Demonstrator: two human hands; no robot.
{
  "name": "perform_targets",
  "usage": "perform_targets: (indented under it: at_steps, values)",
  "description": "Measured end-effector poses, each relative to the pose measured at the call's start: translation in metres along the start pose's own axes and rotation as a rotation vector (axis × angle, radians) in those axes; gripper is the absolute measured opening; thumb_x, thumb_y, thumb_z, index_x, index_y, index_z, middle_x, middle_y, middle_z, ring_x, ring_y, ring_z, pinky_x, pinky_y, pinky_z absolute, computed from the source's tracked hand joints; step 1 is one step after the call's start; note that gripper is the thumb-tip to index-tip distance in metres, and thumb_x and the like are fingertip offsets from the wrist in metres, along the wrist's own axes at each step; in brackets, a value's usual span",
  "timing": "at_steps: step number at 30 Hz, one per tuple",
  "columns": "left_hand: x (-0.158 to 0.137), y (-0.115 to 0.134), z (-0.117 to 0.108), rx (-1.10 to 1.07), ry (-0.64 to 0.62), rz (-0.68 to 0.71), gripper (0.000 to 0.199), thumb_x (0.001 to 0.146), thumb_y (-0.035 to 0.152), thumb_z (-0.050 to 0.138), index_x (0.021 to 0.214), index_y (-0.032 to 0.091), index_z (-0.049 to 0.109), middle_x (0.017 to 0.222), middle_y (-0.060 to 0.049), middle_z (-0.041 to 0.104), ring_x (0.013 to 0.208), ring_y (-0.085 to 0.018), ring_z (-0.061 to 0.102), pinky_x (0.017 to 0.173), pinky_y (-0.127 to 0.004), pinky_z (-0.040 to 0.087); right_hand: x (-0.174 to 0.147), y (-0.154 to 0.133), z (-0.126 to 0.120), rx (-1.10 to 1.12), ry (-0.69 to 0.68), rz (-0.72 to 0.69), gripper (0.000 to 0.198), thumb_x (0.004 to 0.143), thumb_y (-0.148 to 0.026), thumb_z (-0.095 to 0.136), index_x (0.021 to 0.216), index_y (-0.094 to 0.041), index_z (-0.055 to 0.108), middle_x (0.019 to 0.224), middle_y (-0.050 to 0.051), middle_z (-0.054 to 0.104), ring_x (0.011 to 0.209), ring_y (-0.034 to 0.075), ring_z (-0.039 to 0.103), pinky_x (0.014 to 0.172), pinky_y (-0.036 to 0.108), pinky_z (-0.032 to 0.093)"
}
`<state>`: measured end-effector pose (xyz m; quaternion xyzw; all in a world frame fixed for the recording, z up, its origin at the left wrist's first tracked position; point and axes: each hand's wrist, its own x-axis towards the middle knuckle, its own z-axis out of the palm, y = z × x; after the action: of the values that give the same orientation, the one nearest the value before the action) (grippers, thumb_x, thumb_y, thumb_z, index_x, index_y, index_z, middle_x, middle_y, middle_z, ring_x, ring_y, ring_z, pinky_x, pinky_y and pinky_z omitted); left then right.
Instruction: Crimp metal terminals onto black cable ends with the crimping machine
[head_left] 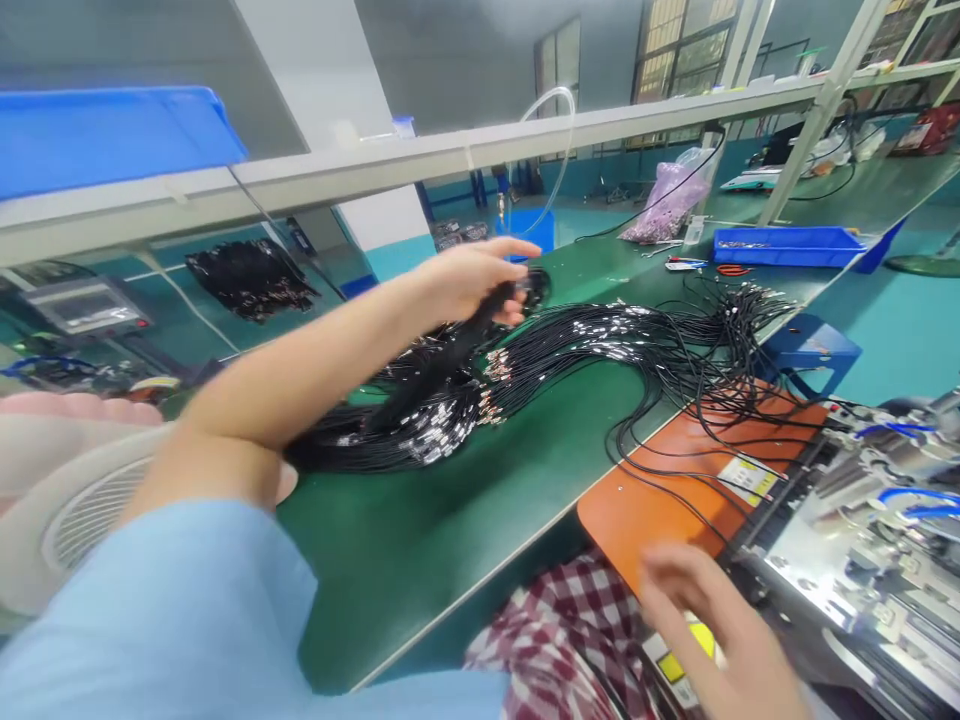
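My left hand [480, 275] reaches across the bench with its fingers closed around a blurred bundle of black cables [442, 365]. The forefinger points out to the right. Under and beside it lie more black cables [585, 335] with shiny metal ends, stretched along the bench toward the right. At lower right my right hand [731, 635] hovers beside an orange board [645, 490], fingers bent and apart, with nothing visible in them. Close to that hand is a metal machine [862, 540] with blue tubes; some cable ends trail across the board toward it.
A white fan [97, 510] stands close at left. Overhead runs a shelf rail [420, 150] carrying a blue bin [112, 140]. Farther back are a pink plastic bag [667, 200], a blue tray [787, 247] and red-handled pliers [733, 269]. The green bench [390, 560] has a pale front edge.
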<state>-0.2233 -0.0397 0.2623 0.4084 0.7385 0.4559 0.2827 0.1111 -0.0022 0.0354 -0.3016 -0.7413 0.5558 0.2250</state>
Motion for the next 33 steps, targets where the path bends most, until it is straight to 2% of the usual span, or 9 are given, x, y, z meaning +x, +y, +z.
perform_targets:
  at_steps: [4, 6, 9, 12, 15, 21, 26, 30, 33]
  values:
    - [-0.006, -0.042, 0.089, -0.227, -0.167, 0.021, 0.052, 0.096, 0.013, 0.037, 0.147, 0.016, 0.026, 0.071, 0.000, 0.059, 0.068, -0.013, 0.065, 0.078, -0.034, 0.056, 0.076, -0.029, 0.079, 0.499, -0.152, 0.052, 0.052, 0.064, -0.040, 0.085, 0.110, -0.027, 0.066, 0.113, 0.006, 0.070, 0.112, 0.025, 0.062, 0.091, 0.036, 0.052]
    - [-0.009, -0.080, 0.115, 0.063, -0.294, 0.113, 0.048, 0.098, 0.021, 0.041, 0.145, 0.018, 0.032, 0.082, -0.003, 0.067, 0.073, -0.014, 0.066, 0.077, -0.031, 0.055, 0.098, -0.027, 0.111, 0.780, -0.154, 0.122, 0.047, 0.065, -0.043, 0.083, 0.105, -0.025, 0.066, 0.115, 0.005, 0.070, 0.115, 0.024, 0.060, 0.097, 0.037, 0.048]
    - [-0.010, -0.144, 0.116, 0.779, -0.232, 0.403, 0.033, 0.102, 0.028, 0.036, 0.131, 0.025, 0.052, 0.097, -0.002, 0.070, 0.086, -0.014, 0.067, 0.080, -0.026, 0.053, 0.106, -0.012, 0.130, 0.971, -0.152, 0.333, 0.039, 0.066, -0.043, 0.083, 0.091, -0.020, 0.065, 0.097, 0.005, 0.074, 0.102, 0.023, 0.066, 0.089, 0.036, 0.049]
    - [-0.014, -0.198, 0.081, 0.975, -0.163, 0.381, 0.025, 0.095, 0.015, 0.043, 0.108, 0.017, 0.064, 0.106, -0.010, 0.069, 0.106, -0.022, 0.063, 0.095, -0.035, 0.049, 0.104, -0.006, 0.124, 1.020, -0.107, 0.478, 0.034, 0.064, -0.037, 0.084, 0.082, -0.021, 0.059, 0.076, 0.001, 0.071, 0.088, 0.021, 0.067, 0.078, 0.033, 0.050]
    - [-0.024, -0.233, 0.030, 1.119, -0.098, 0.326, 0.024, 0.089, 0.009, 0.048, 0.105, 0.014, 0.066, 0.110, -0.016, 0.067, 0.115, -0.028, 0.058, 0.105, -0.046, 0.042, 0.108, -0.018, 0.112, 1.052, -0.045, 0.456, 0.032, 0.062, -0.028, 0.081, 0.081, -0.023, 0.055, 0.064, -0.004, 0.065, 0.078, 0.019, 0.066, 0.073, 0.032, 0.051]
    - [-0.028, -0.251, -0.050, 1.266, 0.074, 0.273, 0.028, 0.086, 0.022, 0.055, 0.110, 0.014, 0.066, 0.130, -0.018, 0.058, 0.137, -0.033, 0.040, 0.120, -0.051, 0.022, 0.105, -0.062, 0.071, 1.115, -0.069, 0.309, 0.029, 0.067, -0.015, 0.071, 0.089, -0.023, 0.054, 0.050, -0.011, 0.047, 0.050, 0.009, 0.046, 0.061, 0.026, 0.050]
    - [-0.005, -0.243, -0.032, 1.262, 0.185, 0.240, 0.043, 0.081, 0.026, 0.061, 0.122, 0.013, 0.060, 0.125, -0.019, 0.060, 0.129, -0.037, 0.047, 0.112, -0.055, 0.032, 0.076, -0.080, 0.022, 0.923, -0.183, 0.279, 0.028, 0.074, -0.021, 0.070, 0.099, -0.021, 0.058, 0.045, -0.013, 0.033, 0.040, 0.005, 0.027, 0.043, 0.020, 0.031]
    - [0.029, -0.233, 0.003, 1.185, 0.203, 0.278, 0.088, 0.079, 0.037, 0.070, 0.151, 0.010, 0.027, 0.152, -0.021, 0.039, 0.139, -0.033, 0.040, 0.111, -0.045, 0.038, 0.045, -0.084, 0.008, 0.833, -0.278, 0.257, 0.026, 0.080, -0.028, 0.068, 0.103, -0.022, 0.057, 0.047, -0.013, 0.031, 0.040, 0.005, 0.025, 0.044, 0.022, 0.032]
    - [0.062, -0.227, 0.017, 1.140, 0.162, 0.293, 0.097, 0.072, 0.039, 0.078, 0.150, 0.009, 0.029, 0.155, -0.020, 0.037, 0.142, -0.031, 0.037, 0.113, -0.040, 0.037, 0.018, -0.078, 0.000, 0.827, -0.313, 0.226, 0.028, 0.080, -0.036, 0.070, 0.104, -0.025, 0.060, 0.046, -0.011, 0.030, 0.038, 0.006, 0.026, 0.045, 0.025, 0.034]
